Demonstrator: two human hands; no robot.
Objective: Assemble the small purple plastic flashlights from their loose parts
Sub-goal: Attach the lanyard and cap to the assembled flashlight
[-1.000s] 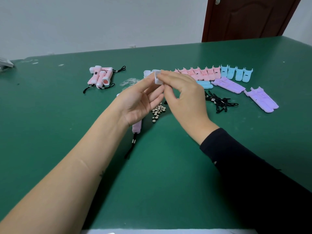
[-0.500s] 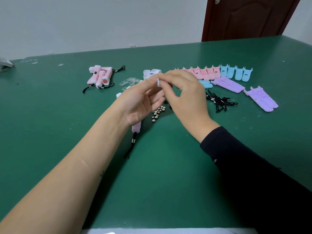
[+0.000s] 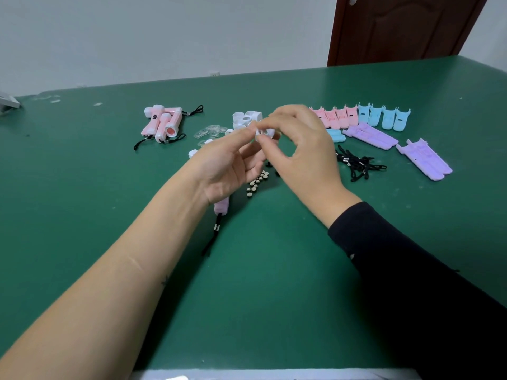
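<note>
Above the middle of the green table [image 3: 260, 283], my left hand [image 3: 227, 165] and my right hand [image 3: 301, 152] meet at a small white flashlight head cap [image 3: 264, 132]. The fingertips of both hands pinch it. A purple flashlight body [image 3: 221, 206] with a black lanyard [image 3: 212, 237] lies on the table under my left hand, mostly hidden. Loose purple shell halves lie to the right in two groups [image 3: 370, 135] [image 3: 428, 161].
Finished pink flashlights [image 3: 162, 123] lie at the back left. White caps [image 3: 245, 119], clear lenses [image 3: 210, 131], button batteries [image 3: 258, 182], black lanyards [image 3: 356, 165], pink shells [image 3: 334, 116] and blue shells [image 3: 384, 117] are spread behind and beside my hands.
Both hands have turned the white cap between their fingertips and shifted slightly; its round opening now faces me. Nothing on the table has moved.
</note>
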